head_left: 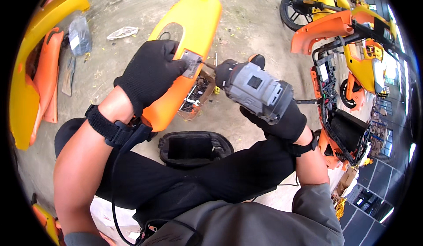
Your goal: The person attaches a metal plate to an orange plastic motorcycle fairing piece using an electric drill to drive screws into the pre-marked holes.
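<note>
My left hand [152, 67], in a black glove, is closed on a yellow-to-orange plastic body panel [200, 19], which is tilted above my lap. My left thumb rests at the edge of a small grey metal plate [192, 61] lying on the panel. In my gloved right hand [288, 121] is a grey and black cordless drill [255, 87]. Its thin bit [208, 65] points left, with the tip at the plate's right edge; whether it sits in a screw cannot be made out. The right fingers are partly hidden behind the drill.
Below the panel lies a box of small black hardware [203, 87] with a wrench [192, 101]. A black oval tub [229, 148] stands between my legs. Yellow and orange panels [26, 91] lie at left. At right stands a stripped motorbike frame [328, 100], a wheel [288, 8] beyond it.
</note>
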### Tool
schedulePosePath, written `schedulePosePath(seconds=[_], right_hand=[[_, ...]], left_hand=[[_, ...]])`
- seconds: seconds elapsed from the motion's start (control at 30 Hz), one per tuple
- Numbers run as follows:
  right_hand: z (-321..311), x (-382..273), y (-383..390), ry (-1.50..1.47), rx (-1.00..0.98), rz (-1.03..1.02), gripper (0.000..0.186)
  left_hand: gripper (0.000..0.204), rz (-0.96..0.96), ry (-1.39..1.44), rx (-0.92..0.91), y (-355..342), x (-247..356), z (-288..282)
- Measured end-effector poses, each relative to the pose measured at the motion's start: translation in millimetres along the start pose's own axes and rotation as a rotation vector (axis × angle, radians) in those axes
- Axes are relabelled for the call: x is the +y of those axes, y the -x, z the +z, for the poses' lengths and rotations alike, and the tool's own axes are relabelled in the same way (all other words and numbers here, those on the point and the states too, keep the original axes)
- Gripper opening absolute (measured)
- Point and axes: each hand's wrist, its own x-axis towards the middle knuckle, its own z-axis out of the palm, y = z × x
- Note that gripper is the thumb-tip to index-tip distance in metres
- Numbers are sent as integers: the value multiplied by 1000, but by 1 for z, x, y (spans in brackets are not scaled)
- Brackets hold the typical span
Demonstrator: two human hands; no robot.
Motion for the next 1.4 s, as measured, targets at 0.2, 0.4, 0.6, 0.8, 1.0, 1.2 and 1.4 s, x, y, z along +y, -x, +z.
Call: schedulePosePath(seconds=[0.2, 0.4, 0.6, 0.8, 1.0, 1.2, 1.4], right_hand=[[1, 0, 2, -23, 31, -3, 32], [7, 3, 5, -62, 14, 14, 29], [6, -11, -1, -169, 41, 40, 36], [5, -13, -3, -126, 62, 16, 41], [4, -14, -3, -96, 69, 9, 44], [3, -15, -1, -109, 57, 33, 43], [2, -19, -3, -115, 56, 70, 38]], left_hand=[[20, -79, 133, 19, -2, -4, 2], [23, -48, 38, 25, -1, -6, -1], [22, -40, 36, 52, 0, -8, 3], [23, 14, -63, 68, 1, -7, 6], [23, 15, -82, 57, 1, -8, 6], [22, 4, -88, 67, 3, -4, 7], [22, 16, -59, 69, 3, -7, 9]])
